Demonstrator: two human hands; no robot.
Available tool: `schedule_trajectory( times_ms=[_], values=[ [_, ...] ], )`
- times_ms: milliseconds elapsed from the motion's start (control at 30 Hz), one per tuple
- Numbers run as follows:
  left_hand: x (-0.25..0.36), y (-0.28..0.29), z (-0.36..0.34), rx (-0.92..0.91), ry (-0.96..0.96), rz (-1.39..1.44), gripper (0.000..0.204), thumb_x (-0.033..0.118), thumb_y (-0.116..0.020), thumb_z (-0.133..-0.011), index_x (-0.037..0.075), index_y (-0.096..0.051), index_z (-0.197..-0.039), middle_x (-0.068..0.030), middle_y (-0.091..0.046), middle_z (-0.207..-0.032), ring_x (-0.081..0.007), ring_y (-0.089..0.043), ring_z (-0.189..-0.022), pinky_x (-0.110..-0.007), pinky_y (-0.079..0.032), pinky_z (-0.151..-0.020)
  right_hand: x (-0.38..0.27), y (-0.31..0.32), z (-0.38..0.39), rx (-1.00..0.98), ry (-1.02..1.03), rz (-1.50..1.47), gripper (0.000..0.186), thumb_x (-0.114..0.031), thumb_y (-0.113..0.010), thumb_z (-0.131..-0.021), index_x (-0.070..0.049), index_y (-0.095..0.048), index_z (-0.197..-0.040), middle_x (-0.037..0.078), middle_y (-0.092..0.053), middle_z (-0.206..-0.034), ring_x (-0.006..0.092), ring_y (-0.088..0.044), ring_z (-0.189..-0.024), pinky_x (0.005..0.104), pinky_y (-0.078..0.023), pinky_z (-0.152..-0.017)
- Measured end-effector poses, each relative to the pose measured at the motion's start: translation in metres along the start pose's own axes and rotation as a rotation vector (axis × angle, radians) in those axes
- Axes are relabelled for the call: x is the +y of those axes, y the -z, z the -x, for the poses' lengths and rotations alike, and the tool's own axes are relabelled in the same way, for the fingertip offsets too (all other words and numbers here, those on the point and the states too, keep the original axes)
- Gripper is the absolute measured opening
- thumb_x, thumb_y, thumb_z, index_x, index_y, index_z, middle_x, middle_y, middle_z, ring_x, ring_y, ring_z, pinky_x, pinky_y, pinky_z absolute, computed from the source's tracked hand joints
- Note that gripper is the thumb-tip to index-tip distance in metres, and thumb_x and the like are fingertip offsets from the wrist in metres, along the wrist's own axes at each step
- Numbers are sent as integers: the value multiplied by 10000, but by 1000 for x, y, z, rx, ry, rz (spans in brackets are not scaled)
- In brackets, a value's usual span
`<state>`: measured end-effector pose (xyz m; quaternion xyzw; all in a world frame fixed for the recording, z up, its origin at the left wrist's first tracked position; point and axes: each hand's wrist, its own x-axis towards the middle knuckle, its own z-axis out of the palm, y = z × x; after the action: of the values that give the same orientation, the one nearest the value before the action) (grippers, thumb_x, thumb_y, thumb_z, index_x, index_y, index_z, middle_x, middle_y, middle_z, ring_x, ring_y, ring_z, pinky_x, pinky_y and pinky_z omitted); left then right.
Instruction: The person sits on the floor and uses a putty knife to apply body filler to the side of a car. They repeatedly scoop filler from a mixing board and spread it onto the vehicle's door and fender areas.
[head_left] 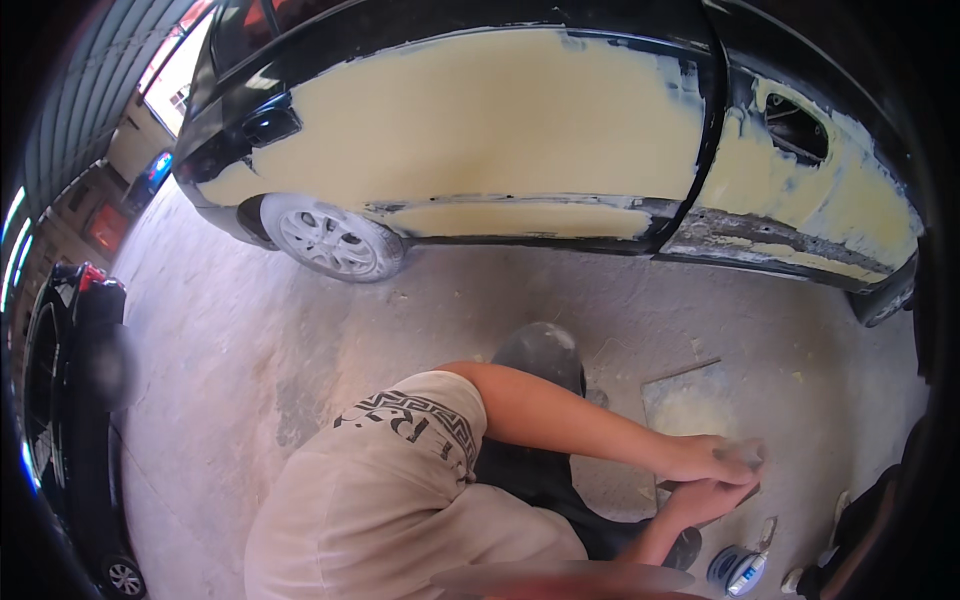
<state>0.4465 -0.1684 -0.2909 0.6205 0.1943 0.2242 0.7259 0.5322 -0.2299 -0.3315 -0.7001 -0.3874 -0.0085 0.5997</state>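
Observation:
My left hand and my right hand are closed together on a small greyish thing that I cannot make out, partly hidden by the fingers. They are over a flat board on the floor, with pale yellowish material on it. Below them stands a round tin with a flat scraper beside it. My left arm reaches across from the beige sleeve, past my dark knee.
A black car with cream filler over its side spans the top, its wheel whitened. Another dark car is at left. Part of another person's dark-clothed leg shows at lower right. The concrete floor is dusty.

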Motion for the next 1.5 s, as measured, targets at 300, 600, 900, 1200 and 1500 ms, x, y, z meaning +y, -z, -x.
schedule_trajectory(
  times_ms=[300,600,900,1200,1500],
  values=[
    [-24,4,-5,-241,214,-99,740,254,-710,-881,14,-401,-1508,-139,-693,-1044,-191,-673,-853,-355,-558,-749,-23,40,-40,155,-330,-232,412,-219,-483,-1063,2,-512,-1410,175,-622,-1300,252,-611,-1153,340,-482,-967],
    [-27,-1,0,58,-108,-603,327,202,-752,-786,-68,-650,-940,-299,-656,-906,-450,-650,-895,-468,-509,-770,22,27,-31,46,-125,132,450,-221,-518,-1058,-11,-478,-1454,223,-645,-1261,276,-655,-1047,354,-510,-875],
    [3,12,5,53,-113,-717,258,224,-804,-753,-10,-698,-769,-197,-668,-701,-372,-661,-674,-442,-501,-634,15,27,-28,43,-21,90,464,-120,-563,-1004,-26,-484,-1451,207,-616,-1328,281,-643,-1075,354,-506,-886],
    [14,19,7,19,-53,-758,242,239,-790,-777,7,-720,-771,-174,-666,-669,-325,-647,-606,-414,-480,-589,2,37,-17,-38,-90,123,513,-170,-625,-980,-21,-483,-1450,207,-574,-1402,321,-593,-1234,372,-476,-989],
    [28,31,-3,310,-185,-601,212,224,-740,-839,14,-727,-860,-173,-680,-711,-324,-669,-662,-405,-504,-620,6,42,-8,-107,-1,204,541,-245,-650,-969,-70,-494,-1457,216,-639,-1297,347,-660,-1094,401,-518,-890]
  ],
)
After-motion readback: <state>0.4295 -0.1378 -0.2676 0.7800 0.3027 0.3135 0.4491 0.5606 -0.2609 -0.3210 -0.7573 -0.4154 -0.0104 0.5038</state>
